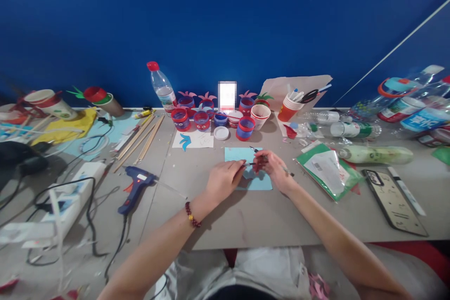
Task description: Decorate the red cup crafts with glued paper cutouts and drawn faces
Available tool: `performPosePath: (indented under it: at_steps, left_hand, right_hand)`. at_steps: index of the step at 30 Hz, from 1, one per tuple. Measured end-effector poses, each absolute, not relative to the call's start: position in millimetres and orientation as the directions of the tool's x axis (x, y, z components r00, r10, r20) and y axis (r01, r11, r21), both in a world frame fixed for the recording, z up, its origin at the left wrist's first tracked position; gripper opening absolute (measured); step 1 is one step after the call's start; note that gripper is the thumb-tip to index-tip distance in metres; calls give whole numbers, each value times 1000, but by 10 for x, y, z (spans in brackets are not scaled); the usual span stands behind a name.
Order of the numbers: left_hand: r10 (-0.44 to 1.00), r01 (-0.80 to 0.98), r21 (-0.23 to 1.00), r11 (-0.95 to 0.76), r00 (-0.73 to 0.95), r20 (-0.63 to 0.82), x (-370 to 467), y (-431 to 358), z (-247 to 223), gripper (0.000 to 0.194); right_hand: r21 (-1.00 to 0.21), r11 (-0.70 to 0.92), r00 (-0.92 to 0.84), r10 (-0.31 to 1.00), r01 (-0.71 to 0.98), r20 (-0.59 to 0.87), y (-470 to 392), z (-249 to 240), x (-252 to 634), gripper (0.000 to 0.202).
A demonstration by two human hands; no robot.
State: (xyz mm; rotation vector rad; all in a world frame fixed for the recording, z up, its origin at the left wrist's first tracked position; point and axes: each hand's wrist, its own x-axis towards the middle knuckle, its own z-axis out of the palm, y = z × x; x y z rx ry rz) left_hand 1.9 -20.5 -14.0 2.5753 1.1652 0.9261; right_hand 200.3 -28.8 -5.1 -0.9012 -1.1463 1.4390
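Over a sheet of light blue paper [253, 184] on the table, my two hands are close together. My left hand [225, 180] is closed in a pinch, with a thin dark piece at its fingertips, too small to name. Curled fingers on my right hand [277, 171] hold a slim pen-like tool [253, 149]; its dark tip points up and left, and its other end shows near the wrist. Something dark red shows between the right fingers, partly hidden. Behind the paper are a round white lid [221, 133] and a red-and-blue paper cup [245, 128].
Decorated cups [181, 119] and a plastic bottle [162, 88] stand at the back. A glue gun [137, 188], wooden sticks [140, 138] and a power strip [75, 197] lie left. At right are a green packet [330, 168], a phone [393, 202] and several bottles [356, 130].
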Motion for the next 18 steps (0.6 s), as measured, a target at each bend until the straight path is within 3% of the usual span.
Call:
performPosePath:
  at_steps: [3,6,11,18]
  left_hand:
    - [757,652,411,-637,431,490,13,-182,-154,24]
    - [762,667,404,-626,412,500,7,-163,-179,24]
    - [756,654,399,-643,455,471,3,-153,-203,24]
    - [703,611,359,-706,541,462,-5,-140,-181,27]
  right_hand:
    - [-952,-22,-166,986,-305,30,-282,11,2068,40]
    - [-958,-41,-191,981,-285,15,-285,36,2133,32]
    - [-965,-43,-217,976,-260,15,-289,-35,2183,23]
    - [-983,-100,-293,955,-156,-50,-316,-69,2138,31]
